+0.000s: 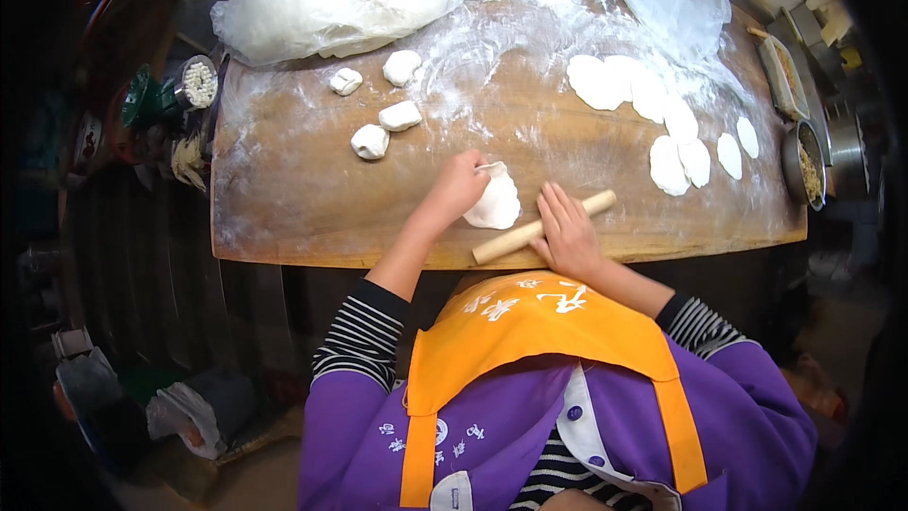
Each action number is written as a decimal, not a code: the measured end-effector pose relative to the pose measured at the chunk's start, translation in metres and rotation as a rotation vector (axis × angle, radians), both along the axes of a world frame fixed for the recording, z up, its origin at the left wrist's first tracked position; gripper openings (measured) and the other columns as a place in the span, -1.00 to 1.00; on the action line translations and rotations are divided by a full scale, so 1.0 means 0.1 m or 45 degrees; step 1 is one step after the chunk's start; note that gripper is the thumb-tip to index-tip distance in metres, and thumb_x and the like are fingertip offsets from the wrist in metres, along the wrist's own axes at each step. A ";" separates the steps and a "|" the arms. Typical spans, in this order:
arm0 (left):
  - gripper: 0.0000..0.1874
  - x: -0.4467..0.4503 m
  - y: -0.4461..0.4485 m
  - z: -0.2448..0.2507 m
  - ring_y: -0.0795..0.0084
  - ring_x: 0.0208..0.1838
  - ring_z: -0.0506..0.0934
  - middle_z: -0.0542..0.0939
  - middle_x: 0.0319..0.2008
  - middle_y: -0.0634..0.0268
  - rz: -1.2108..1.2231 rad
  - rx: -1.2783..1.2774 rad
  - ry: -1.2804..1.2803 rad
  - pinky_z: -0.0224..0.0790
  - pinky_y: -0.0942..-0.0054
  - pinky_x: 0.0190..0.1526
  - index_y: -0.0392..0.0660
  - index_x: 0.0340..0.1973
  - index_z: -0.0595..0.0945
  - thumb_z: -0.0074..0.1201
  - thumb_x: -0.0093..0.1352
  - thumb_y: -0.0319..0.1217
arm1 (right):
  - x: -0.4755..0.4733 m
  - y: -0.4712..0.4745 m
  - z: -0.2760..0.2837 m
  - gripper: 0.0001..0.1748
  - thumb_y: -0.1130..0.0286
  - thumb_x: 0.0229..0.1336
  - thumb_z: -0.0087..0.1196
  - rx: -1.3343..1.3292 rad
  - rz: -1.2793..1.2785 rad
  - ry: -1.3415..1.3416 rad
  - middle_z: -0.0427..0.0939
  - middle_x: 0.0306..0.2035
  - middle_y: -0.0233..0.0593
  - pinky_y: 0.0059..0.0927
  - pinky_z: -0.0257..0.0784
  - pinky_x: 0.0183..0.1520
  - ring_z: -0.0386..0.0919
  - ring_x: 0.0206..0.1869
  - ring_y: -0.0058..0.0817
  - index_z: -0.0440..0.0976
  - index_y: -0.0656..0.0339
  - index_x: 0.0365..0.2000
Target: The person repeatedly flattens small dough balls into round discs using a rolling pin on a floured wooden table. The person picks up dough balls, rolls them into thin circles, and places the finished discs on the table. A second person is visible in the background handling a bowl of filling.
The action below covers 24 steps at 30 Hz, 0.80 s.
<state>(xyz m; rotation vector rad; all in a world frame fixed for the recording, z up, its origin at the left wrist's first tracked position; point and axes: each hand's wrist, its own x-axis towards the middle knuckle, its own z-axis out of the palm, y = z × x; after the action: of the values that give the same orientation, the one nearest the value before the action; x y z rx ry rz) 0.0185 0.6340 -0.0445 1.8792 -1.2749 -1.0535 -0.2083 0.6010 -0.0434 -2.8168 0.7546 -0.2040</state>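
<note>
My left hand [461,187] pinches the upper left edge of a flattened round of dough [496,200] near the front of the floured wooden board [319,206]. To its right, my right hand [568,229] lies with its palm and fingers over a wooden rolling pin [504,243], which slants up to the right; a gap separates the pin from most of the dough. Several dough lumps [400,116] sit to the upper left of my left hand. Several rolled dough rounds [668,165] lie at the right, some overlapping.
A large dough mass in a plastic bag [362,0] fills the back left, and a plastic sheet [660,7] covers the back right. A metal bowl of filling [806,163] and a tray [783,78] stand by the right edge. At the left edge is a bowl of small white pieces [198,83].
</note>
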 end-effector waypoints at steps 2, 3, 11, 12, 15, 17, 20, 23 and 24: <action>-0.80 0.02 0.01 0.01 -0.07 -0.24 0.62 0.65 -0.35 -0.11 -0.130 0.027 -0.162 0.47 0.19 -0.15 -0.23 -0.23 0.66 0.07 0.28 -0.44 | 0.16 -0.15 0.01 -0.27 0.13 0.21 0.07 -0.022 -0.032 -0.007 0.28 0.30 0.29 0.00 0.11 0.38 0.21 0.38 0.08 0.28 0.57 0.17; -0.80 0.03 0.01 0.02 -0.05 -0.25 0.62 0.65 -0.35 -0.10 -0.189 0.014 -0.348 0.48 0.20 -0.15 -0.24 -0.23 0.65 0.08 0.28 -0.44 | 0.28 -0.26 0.00 -0.30 0.14 0.24 0.05 -0.097 -0.055 -0.060 0.28 0.30 0.27 -0.02 0.11 0.39 0.21 0.38 0.06 0.29 0.56 0.17; -0.79 0.08 0.07 0.04 -0.08 -0.20 0.63 0.66 -0.31 -0.11 0.072 0.116 0.122 0.47 0.13 -0.12 -0.19 -0.19 0.68 0.10 0.28 -0.43 | 0.10 -0.04 0.00 -0.25 0.04 0.23 0.03 -0.056 0.008 0.075 0.28 0.32 0.19 -0.05 0.13 0.35 0.19 0.41 -0.04 0.31 0.52 0.19; -0.80 0.09 0.06 0.04 -0.06 -0.21 0.63 0.66 -0.32 -0.11 -0.042 0.011 -0.047 0.47 0.14 -0.13 -0.20 -0.21 0.67 0.09 0.28 -0.44 | 0.18 -0.11 0.02 -0.27 0.06 0.25 0.01 -0.086 0.007 0.044 0.28 0.32 0.19 -0.06 0.12 0.36 0.20 0.41 -0.05 0.31 0.52 0.19; -0.82 0.09 0.06 0.04 -0.01 -0.23 0.64 0.66 -0.33 -0.09 -0.114 -0.021 -0.467 0.47 0.17 -0.13 -0.22 -0.23 0.66 0.07 0.29 -0.45 | 0.45 -0.37 0.00 -0.35 0.11 0.34 -0.08 -0.048 -0.205 -0.074 0.26 0.34 0.16 -0.12 0.09 0.38 0.19 0.40 -0.05 0.31 0.51 0.18; -0.82 0.11 0.05 0.05 -0.02 -0.22 0.64 0.66 -0.32 -0.08 -0.014 -0.154 -0.490 0.47 0.14 -0.12 -0.21 -0.23 0.66 0.07 0.29 -0.45 | 0.33 -0.25 -0.02 -0.31 0.08 0.29 -0.03 -0.072 -0.065 -0.061 0.26 0.33 0.18 -0.07 0.11 0.37 0.19 0.41 -0.04 0.31 0.52 0.18; -0.82 0.12 0.06 0.02 -0.07 -0.17 0.63 0.67 -0.29 -0.08 0.251 0.057 -0.044 0.47 0.09 -0.09 -0.19 -0.23 0.66 0.08 0.29 -0.44 | 0.06 0.02 -0.05 -0.26 0.05 0.22 0.04 -0.040 0.012 -0.043 0.30 0.29 0.21 -0.01 0.13 0.34 0.23 0.39 -0.04 0.31 0.50 0.18; -0.83 0.14 0.05 0.01 -0.04 -0.22 0.63 0.66 -0.32 -0.08 -0.094 0.049 -0.209 0.47 0.13 -0.14 -0.22 -0.25 0.66 0.07 0.30 -0.44 | 0.21 -0.11 -0.01 -0.29 0.06 0.24 0.02 -0.078 -0.001 0.020 0.32 0.29 0.18 -0.04 0.15 0.33 0.25 0.37 -0.05 0.33 0.49 0.17; -0.83 0.14 0.04 0.00 -0.03 -0.22 0.63 0.66 -0.32 -0.08 -0.119 0.007 -0.327 0.47 0.14 -0.14 -0.23 -0.25 0.65 0.06 0.30 -0.45 | 0.28 -0.21 -0.04 -0.30 0.06 0.27 0.00 -0.151 -0.022 -0.028 0.32 0.29 0.16 -0.05 0.16 0.32 0.26 0.36 -0.06 0.32 0.49 0.16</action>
<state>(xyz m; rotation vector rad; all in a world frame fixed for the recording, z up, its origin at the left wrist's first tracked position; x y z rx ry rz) 0.0328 0.6382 -0.0445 2.0256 -1.5182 -0.8827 -0.1800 0.5800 -0.0478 -2.9146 0.7874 -0.2912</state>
